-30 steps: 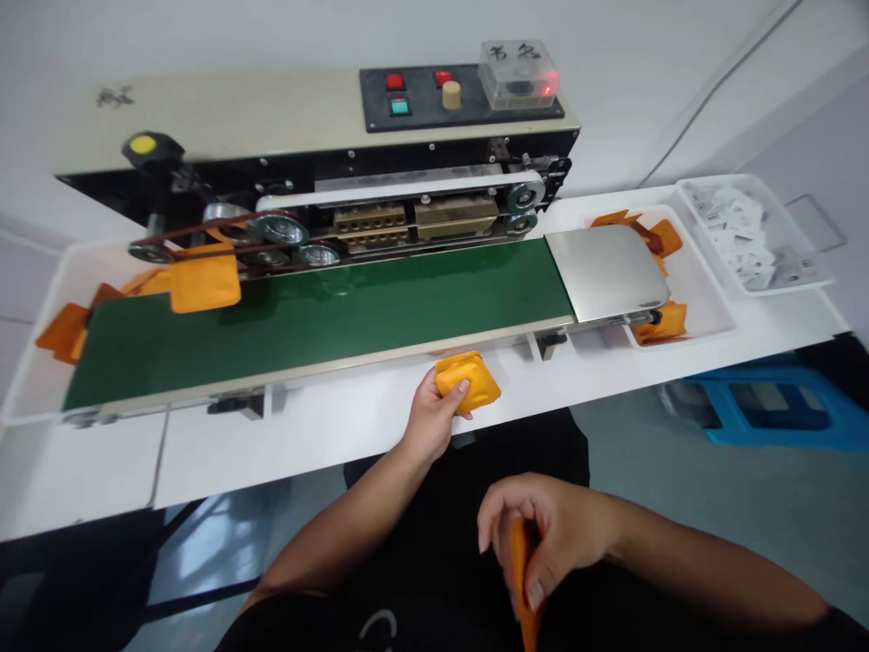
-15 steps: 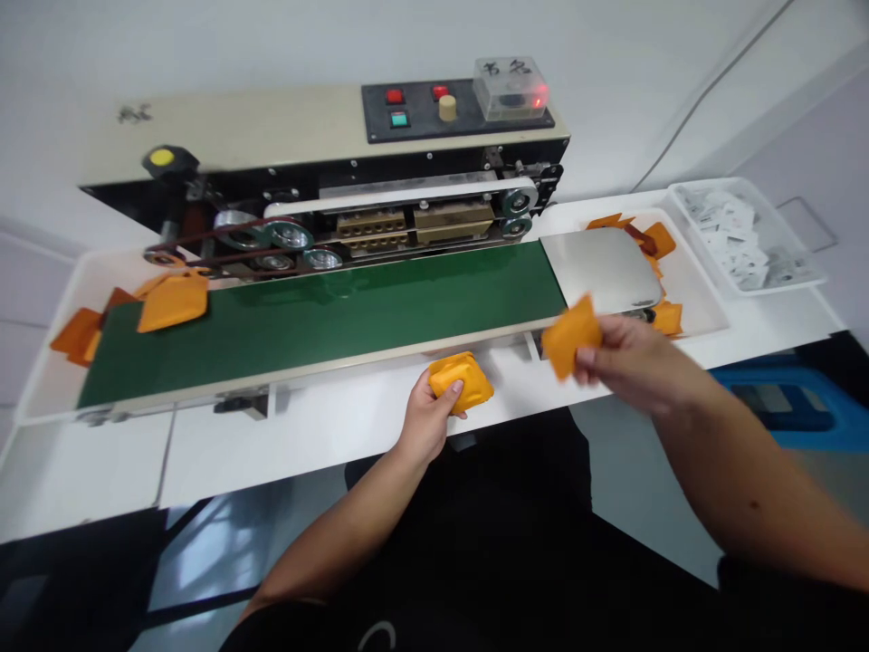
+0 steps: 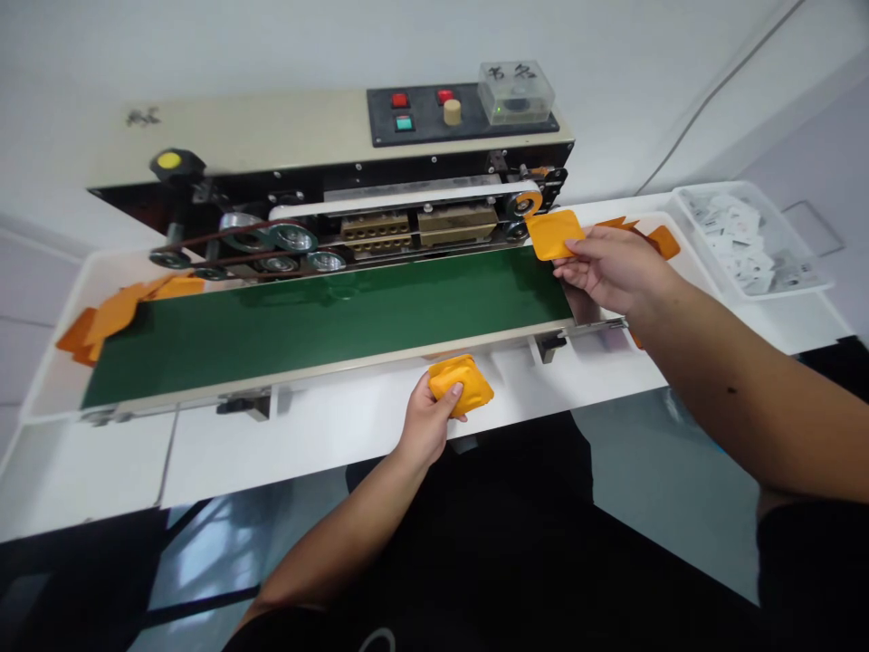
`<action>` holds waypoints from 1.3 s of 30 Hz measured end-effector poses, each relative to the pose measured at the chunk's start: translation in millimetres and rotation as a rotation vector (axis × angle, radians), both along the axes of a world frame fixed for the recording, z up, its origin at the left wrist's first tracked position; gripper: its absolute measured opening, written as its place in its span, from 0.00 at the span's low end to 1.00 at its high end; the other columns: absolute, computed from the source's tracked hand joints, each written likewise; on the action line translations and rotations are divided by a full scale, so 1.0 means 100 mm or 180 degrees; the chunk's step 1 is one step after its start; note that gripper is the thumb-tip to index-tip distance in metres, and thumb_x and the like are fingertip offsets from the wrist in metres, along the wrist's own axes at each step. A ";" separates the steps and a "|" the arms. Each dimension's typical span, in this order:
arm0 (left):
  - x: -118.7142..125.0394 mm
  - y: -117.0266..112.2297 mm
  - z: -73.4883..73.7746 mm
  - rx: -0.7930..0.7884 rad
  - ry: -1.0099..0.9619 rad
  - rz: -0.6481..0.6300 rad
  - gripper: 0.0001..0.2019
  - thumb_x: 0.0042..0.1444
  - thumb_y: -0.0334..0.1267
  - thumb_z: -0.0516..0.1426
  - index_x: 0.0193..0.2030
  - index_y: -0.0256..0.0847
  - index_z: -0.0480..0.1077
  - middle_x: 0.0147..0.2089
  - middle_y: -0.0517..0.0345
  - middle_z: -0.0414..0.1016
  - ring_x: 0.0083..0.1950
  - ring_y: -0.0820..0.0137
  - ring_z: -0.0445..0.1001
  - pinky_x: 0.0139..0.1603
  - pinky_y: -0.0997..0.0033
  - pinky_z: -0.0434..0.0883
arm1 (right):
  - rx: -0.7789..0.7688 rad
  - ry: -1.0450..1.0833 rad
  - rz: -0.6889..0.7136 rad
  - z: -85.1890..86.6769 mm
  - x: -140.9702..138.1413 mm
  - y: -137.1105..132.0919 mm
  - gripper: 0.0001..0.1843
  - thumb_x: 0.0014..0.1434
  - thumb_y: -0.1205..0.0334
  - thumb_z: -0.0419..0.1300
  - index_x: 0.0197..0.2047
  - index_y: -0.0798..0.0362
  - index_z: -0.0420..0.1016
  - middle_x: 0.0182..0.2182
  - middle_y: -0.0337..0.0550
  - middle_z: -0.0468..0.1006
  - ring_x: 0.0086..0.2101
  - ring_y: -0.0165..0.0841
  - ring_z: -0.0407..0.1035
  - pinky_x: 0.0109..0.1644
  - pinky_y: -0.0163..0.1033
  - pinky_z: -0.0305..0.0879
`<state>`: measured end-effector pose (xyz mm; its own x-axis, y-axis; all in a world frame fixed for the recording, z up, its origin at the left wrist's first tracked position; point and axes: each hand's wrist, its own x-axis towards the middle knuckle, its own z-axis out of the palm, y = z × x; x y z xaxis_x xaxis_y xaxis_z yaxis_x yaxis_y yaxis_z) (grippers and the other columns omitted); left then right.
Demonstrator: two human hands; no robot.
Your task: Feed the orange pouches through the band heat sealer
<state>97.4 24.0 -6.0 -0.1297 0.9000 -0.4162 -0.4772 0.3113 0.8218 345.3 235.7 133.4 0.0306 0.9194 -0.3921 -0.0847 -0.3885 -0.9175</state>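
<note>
My right hand (image 3: 607,267) pinches an orange pouch (image 3: 555,235) by its lower right corner. The pouch's upper left edge is at the wheels on the intake end of the band sealing machine (image 3: 237,136), above the right end of the green conveyor belt (image 3: 353,312). Lower down, in front of the belt, my left hand (image 3: 429,412) is closed round a small stack of yellow-orange pouches (image 3: 462,385), thumb on top. The metal plate (image 3: 587,303) at the belt's right end is mostly hidden by my right hand.
A white bin (image 3: 44,385) under the belt's left end holds orange pouches (image 3: 112,317). Behind my right forearm, another white bin (image 3: 706,303) holds more. A clear tray (image 3: 753,290) of white packets stands at far right. Control buttons (image 3: 400,100) sit on the machine's top.
My right hand has moved up and away from me, bringing its pouch to the machine's wheels. The pouch at the belt's left end has slid off into the bin. My left hand stays put.
</note>
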 end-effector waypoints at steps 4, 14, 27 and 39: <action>-0.01 0.00 -0.01 0.0002 0.0025 -0.0006 0.32 0.51 0.54 0.77 0.56 0.40 0.76 0.48 0.51 0.82 0.42 0.65 0.81 0.25 0.76 0.73 | -0.0071 0.0009 0.0015 0.02 -0.10 0.02 0.13 0.74 0.76 0.59 0.36 0.54 0.73 0.28 0.46 0.82 0.26 0.27 0.78 0.30 0.27 0.78; -0.05 -0.01 -0.05 0.0053 -0.0046 0.0013 0.32 0.51 0.54 0.77 0.56 0.39 0.75 0.48 0.51 0.82 0.41 0.66 0.81 0.25 0.77 0.73 | -0.0114 -0.0048 0.0264 0.03 -0.14 0.04 0.06 0.74 0.68 0.62 0.41 0.52 0.75 0.31 0.48 0.85 0.30 0.33 0.83 0.28 0.29 0.78; 0.04 -0.07 0.01 0.0071 -0.0236 -0.0192 0.30 0.52 0.53 0.77 0.55 0.39 0.76 0.46 0.52 0.82 0.39 0.67 0.81 0.26 0.76 0.74 | 0.0314 -0.0581 0.1314 -0.55 -0.10 -1.69 0.16 0.63 0.48 0.73 0.46 0.50 0.80 0.34 0.43 0.83 0.32 0.35 0.80 0.34 0.38 0.77; 0.26 -0.10 0.21 0.0249 -0.0271 -0.0448 0.30 0.54 0.52 0.77 0.57 0.40 0.76 0.47 0.51 0.85 0.39 0.68 0.83 0.28 0.78 0.76 | 0.0672 -0.0721 0.1228 -0.95 -0.45 -1.99 0.19 0.64 0.51 0.72 0.54 0.49 0.81 0.47 0.46 0.86 0.44 0.41 0.81 0.48 0.44 0.77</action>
<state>123.7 14.0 15.1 0.0325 0.9369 -0.3482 -0.5022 0.3165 0.8047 300.4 36.7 38.8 -0.2646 0.9392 -0.2190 0.2396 -0.1559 -0.9583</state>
